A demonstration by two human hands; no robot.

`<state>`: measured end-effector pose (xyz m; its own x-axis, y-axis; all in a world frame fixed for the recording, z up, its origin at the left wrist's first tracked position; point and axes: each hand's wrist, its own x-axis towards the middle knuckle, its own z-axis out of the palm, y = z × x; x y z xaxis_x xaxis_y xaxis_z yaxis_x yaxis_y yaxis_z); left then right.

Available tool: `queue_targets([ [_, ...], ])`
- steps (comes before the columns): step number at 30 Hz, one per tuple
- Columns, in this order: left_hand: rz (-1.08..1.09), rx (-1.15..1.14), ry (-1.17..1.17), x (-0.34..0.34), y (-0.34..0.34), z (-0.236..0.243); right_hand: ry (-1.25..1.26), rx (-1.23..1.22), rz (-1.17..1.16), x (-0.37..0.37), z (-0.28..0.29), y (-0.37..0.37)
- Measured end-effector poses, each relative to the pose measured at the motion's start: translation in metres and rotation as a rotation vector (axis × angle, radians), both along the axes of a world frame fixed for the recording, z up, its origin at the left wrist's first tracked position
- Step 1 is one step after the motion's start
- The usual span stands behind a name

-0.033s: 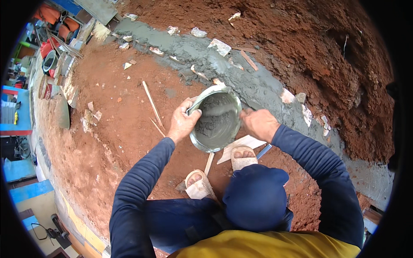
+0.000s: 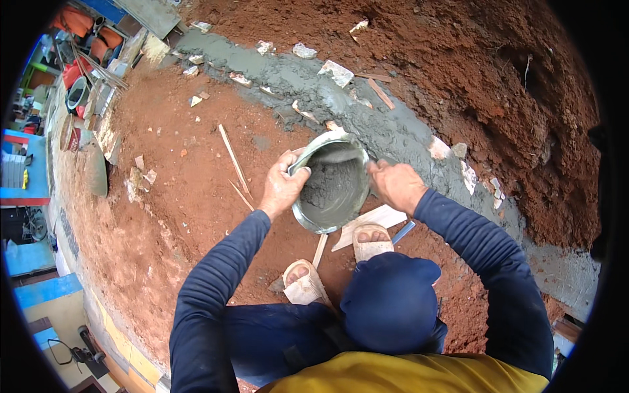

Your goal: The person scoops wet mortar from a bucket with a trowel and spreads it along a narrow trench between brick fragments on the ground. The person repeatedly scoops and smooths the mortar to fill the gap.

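My left hand (image 2: 283,185) is closed on the left rim of a round bucket (image 2: 299,216), its thumb lying over the edge. The bucket is tilted with its mouth toward me. Wet grey mortar (image 2: 327,190) coats its inside. At the bucket's right rim my right hand (image 2: 397,187) is in a fist around what seems to be the handle of a trowel. The trowel's blade (image 2: 339,157) is blurred and lies against the mortar in the upper part of the bucket. My fingers hide the handle.
A strip of wet mortar (image 2: 380,124) with broken masonry pieces (image 2: 336,73) runs diagonally beyond the bucket, beside a red earth bank (image 2: 458,85). Wood strips (image 2: 233,157) and a pale board (image 2: 373,223) lie near my sandalled feet (image 2: 372,241). Clutter (image 2: 78,92) stands far left.
The trowel blade has moved up inside the bucket, toward its far rim. The bucket and my left hand have shifted slightly to the right.
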<state>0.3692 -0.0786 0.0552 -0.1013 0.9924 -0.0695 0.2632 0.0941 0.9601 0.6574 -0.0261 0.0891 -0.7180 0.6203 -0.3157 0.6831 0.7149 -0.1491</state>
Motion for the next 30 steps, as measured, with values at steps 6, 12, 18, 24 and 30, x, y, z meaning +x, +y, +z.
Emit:
queue_targets([
  [6,-0.045,-0.020,0.045,0.011,0.011,-0.008,-0.051,-0.120,0.087,-0.010,-0.005,0.009],
  [12,-0.012,-0.022,-0.320,0.023,0.011,-0.011,-0.039,0.012,0.146,0.015,-0.003,0.028],
  [18,-0.057,-0.125,-0.305,0.031,0.014,0.007,-0.243,-0.707,-0.231,0.003,-0.030,0.020],
  [24,-0.003,-0.077,-0.320,0.035,0.010,-0.005,0.157,-1.201,-0.527,0.012,-0.039,-0.041],
  [30,0.045,-0.049,-0.109,0.025,0.016,-0.018,0.616,-1.365,-0.606,0.006,-0.063,-0.090],
])
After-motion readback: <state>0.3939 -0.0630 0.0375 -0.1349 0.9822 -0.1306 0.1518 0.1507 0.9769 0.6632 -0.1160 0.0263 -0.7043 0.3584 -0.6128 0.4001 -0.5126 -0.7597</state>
